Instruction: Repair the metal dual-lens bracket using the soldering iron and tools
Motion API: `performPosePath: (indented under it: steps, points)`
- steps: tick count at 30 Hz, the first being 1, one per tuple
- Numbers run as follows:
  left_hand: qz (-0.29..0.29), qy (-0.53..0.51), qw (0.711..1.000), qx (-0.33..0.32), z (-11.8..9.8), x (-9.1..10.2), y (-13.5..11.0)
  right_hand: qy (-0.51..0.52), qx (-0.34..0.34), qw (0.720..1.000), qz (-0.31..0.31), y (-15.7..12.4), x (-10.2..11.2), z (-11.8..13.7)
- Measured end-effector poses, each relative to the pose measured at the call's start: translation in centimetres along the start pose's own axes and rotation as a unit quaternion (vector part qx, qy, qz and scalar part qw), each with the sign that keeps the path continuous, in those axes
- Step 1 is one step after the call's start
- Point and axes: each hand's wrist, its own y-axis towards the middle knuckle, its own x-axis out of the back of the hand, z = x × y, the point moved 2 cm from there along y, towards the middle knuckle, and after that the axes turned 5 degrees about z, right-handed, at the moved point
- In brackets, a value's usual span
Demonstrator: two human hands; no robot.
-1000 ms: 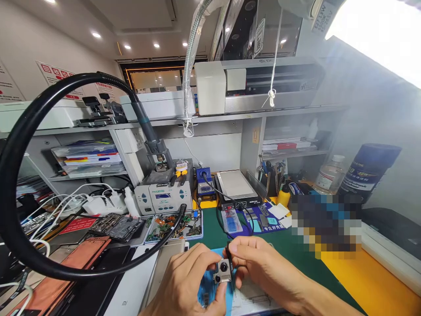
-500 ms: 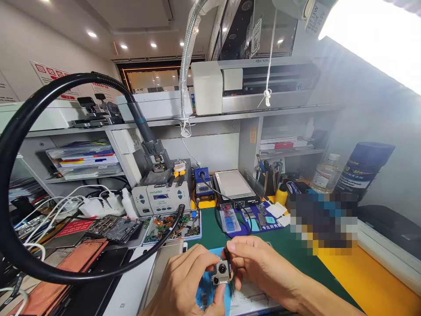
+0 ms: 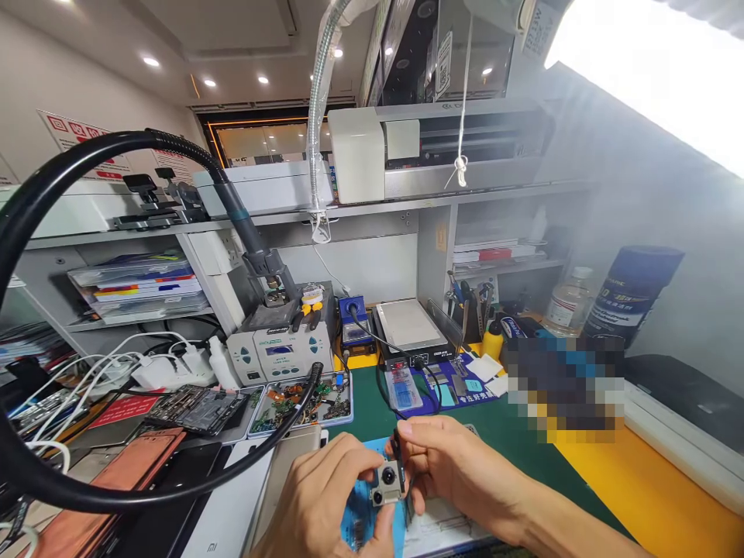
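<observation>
Near the bottom middle, my left hand [image 3: 317,496] pinches a small phone camera module [image 3: 388,482] between thumb and fingers. The module is silvery, with two round dark lenses showing, one larger than the other. Close against its right side is my right hand [image 3: 450,465], thumb and fingers closed on a thin dark strip [image 3: 397,445]. Whether that strip belongs to the module or is a separate tool, I cannot tell. Beneath the hands lie a light blue sheet [image 3: 380,447] and a white printed sheet [image 3: 447,527], both partly hidden.
A black hose [image 3: 122,500] loops across the left side. Behind stand a rework station [image 3: 284,349], a tray of small boards [image 3: 259,428] and a flat heating plate [image 3: 410,325]. Phone parts [image 3: 110,496] cover the left; a bottle [image 3: 570,302] and spray can [image 3: 633,298] stand right.
The whole view has shifted slightly, so things appear a little further left. Both hands keep nearly the same pose, with the camera module still pinched in my left hand.
</observation>
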Motion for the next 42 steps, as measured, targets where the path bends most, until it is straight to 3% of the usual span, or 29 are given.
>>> performPosePath:
  steps: [11, 17, 29, 42]
  points:
    - [0.019, 0.009, 1.000, 0.007, 0.09, 0.25, 0.15, 0.007, 0.004, 1.000, -0.002, 0.00, 0.11, 0.06]
    - [-0.024, 0.029, 0.998, 0.042, 0.02, 0.67, 0.34, -0.003, -0.005, 1.000, -0.014, -0.06, 0.18, 0.16]
    - [-0.066, 0.035, 0.997, 0.021, 0.00, 0.54, 0.28, -0.010, -0.027, 1.000, -0.007, 0.10, 0.23, -0.28]
    - [-0.070, 0.011, 0.997, 0.031, 0.11, 0.27, -0.20, 0.013, -0.041, 0.999, 0.014, 0.09, 0.13, -0.31]
